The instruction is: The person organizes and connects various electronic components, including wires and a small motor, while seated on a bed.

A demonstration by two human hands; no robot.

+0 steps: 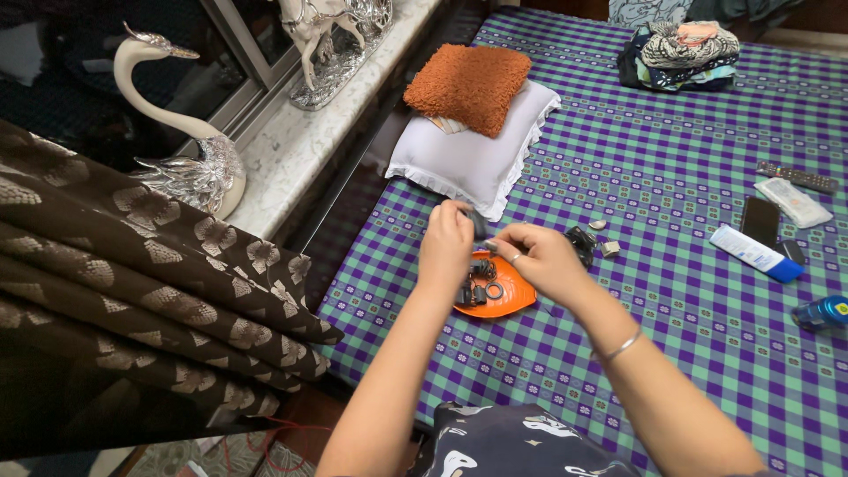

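Note:
My left hand [446, 246] pinches a small dark part [477, 221] just above an orange dish [508, 299] on the purple-and-green checked bed cover. My right hand [541, 258] is beside it, fingers bent toward the same dark part; whether it grips it I cannot tell. A ring sits on one finger and a thin bangle on that wrist. The dish holds several small black rings and clips [481, 284]. Just right of my right hand lie a black piece [580, 240] and two small pale bits [608, 248].
A white pillow [468, 163] with an orange cushion [468, 84] lies beyond the dish. To the right are a white-and-blue tube [755, 253], a phone [760, 219], a remote [798, 177], a blue bottle [821, 312]. Folded clothes [680, 53] sit far back. A swan figurine [190, 163] and brown curtain [132, 291] stand left.

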